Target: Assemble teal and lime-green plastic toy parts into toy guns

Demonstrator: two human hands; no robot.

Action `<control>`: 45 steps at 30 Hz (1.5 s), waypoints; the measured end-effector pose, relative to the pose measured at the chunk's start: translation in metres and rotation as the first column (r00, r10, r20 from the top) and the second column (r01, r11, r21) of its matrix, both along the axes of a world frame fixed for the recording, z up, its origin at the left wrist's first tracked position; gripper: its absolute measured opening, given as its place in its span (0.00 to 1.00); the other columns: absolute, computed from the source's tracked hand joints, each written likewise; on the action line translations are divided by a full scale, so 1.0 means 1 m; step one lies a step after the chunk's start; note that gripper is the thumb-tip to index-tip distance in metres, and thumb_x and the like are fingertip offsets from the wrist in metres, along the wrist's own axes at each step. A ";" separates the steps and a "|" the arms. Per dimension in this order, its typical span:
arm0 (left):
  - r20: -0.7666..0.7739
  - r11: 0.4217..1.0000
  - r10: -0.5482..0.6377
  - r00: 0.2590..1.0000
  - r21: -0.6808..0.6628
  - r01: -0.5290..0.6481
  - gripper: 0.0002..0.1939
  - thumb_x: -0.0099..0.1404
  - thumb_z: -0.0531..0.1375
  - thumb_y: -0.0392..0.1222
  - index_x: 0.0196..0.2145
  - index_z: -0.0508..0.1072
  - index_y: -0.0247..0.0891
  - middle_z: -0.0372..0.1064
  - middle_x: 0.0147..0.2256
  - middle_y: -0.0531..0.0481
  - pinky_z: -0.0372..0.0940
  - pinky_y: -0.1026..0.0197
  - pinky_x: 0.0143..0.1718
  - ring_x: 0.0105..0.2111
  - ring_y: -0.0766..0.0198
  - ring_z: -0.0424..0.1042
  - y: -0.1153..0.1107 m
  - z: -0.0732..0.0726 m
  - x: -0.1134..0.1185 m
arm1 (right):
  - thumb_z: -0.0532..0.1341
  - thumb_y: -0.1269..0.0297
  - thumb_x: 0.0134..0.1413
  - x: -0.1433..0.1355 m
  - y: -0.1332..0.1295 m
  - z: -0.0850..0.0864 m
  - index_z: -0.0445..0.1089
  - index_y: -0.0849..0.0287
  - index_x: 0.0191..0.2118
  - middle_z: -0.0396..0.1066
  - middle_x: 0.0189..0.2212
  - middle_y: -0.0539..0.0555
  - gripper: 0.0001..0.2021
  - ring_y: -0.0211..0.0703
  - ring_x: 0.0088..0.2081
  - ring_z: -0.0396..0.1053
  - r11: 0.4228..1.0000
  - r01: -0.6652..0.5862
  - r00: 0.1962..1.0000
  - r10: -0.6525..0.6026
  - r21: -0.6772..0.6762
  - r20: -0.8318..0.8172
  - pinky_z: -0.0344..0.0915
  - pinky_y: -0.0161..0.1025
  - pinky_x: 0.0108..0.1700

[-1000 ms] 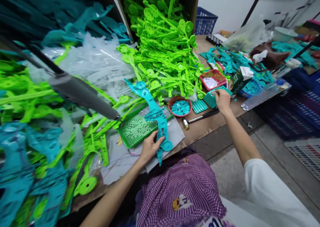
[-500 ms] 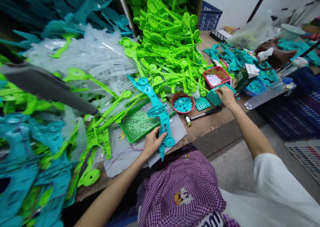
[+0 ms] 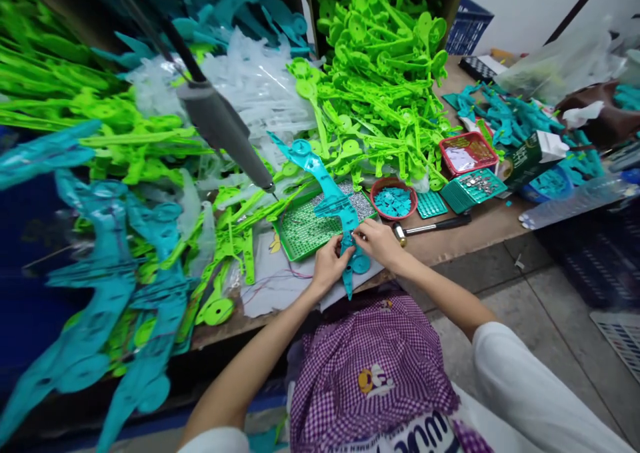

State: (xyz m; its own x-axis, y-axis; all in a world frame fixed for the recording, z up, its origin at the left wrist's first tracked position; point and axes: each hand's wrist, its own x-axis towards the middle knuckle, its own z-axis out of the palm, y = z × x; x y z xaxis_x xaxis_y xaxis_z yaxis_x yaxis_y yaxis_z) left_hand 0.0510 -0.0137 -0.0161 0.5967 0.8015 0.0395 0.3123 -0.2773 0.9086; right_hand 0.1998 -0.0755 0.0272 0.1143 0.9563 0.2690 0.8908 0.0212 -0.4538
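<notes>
Both hands at the lower centre of the frame, meeting on one teal plastic part (image 3: 334, 203): left hand (image 3: 327, 264) closed around its lower stem from the left, right hand (image 3: 379, 240) pinching at the same spot from the right, fingertips pressed together as if seating something small, too tiny to make out. Lying slantwise, that part, its round upper end pointing toward the upper left, its lower end over a grey mat (image 3: 280, 286) at the table edge (image 3: 470, 236), its middle crossing a green tray (image 3: 300, 230) of small silvery bits. Looks like a fitting step: a small piece being set into the teal part while the other hand steadies it. Likely needed next, a firm, steady hold and a press or fastening at that joint, perhaps with the hammer (image 3: 433, 226) lying just right of the hands. Beyond that, a red bowl (image 3: 393, 201) of teal chips, a small teal tray (image 3: 473, 188) with metal bits, a red basket (image 3: 467, 153). Farther up, a heap of green plastic parts (image 3: 380, 86); across the left side, more teal and green parts. Hanging above the tray, a grey tool (image 3: 223, 130) on a cable.
</notes>
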 end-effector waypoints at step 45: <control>0.059 0.999 0.033 0.998 -0.001 -0.033 0.20 0.56 0.60 0.57 0.37 0.73 0.37 0.67 0.23 0.56 0.59 0.63 0.26 0.21 0.66 0.62 0.003 -0.007 0.002 | 0.49 0.74 0.65 -0.009 -0.031 -0.043 0.63 0.55 0.64 0.65 0.62 0.58 0.24 0.43 0.62 0.65 0.993 -0.084 0.973 0.063 0.088 0.222 0.62 0.43 0.60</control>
State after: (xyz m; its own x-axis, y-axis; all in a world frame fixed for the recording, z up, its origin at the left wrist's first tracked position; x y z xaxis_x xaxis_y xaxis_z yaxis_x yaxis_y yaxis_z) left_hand 0.0527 -0.0102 -0.0228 0.5665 0.8208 0.0737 0.2668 -0.2673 0.9260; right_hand 0.1907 -0.1067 -0.0161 -0.0268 0.9284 0.3707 0.9624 0.1242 -0.2415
